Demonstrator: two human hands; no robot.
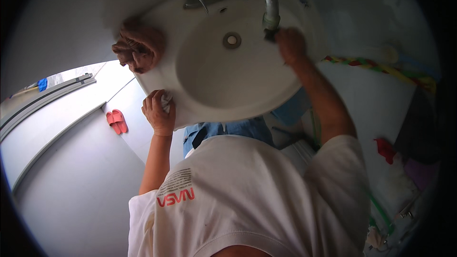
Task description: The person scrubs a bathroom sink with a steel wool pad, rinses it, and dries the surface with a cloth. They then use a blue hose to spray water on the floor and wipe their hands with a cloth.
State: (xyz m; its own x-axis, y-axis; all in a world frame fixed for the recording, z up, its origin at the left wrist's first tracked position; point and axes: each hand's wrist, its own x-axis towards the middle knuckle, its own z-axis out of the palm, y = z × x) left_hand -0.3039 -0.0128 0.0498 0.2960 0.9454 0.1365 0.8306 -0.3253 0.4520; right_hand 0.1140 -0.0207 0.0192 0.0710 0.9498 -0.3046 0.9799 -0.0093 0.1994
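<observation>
My left hand [159, 111] rests at the left front edge of a white ceramic washbasin [214, 94], its fingers curled around a crumpled white tissue or cloth [166, 102]. On the far side of the bowl, my right hand [292, 45] is at the mouth of a curved chrome faucet spout [272, 3]. Its fingertips grip a small dark piece [270, 35] just below the spout's end; blur hides whether this is part of the spout or a separate item. In the bowl, the round drain [231, 40] has a pale stopper at its centre.
A brown cloth [141, 48] lies bunched on the basin's left rim. Metal levers [200, 3] stand at the back. Red slippers [117, 121] are on the floor at left. To the right hangs a braided multicoloured strip [367, 65]; a red cloth [385, 150] lies lower down.
</observation>
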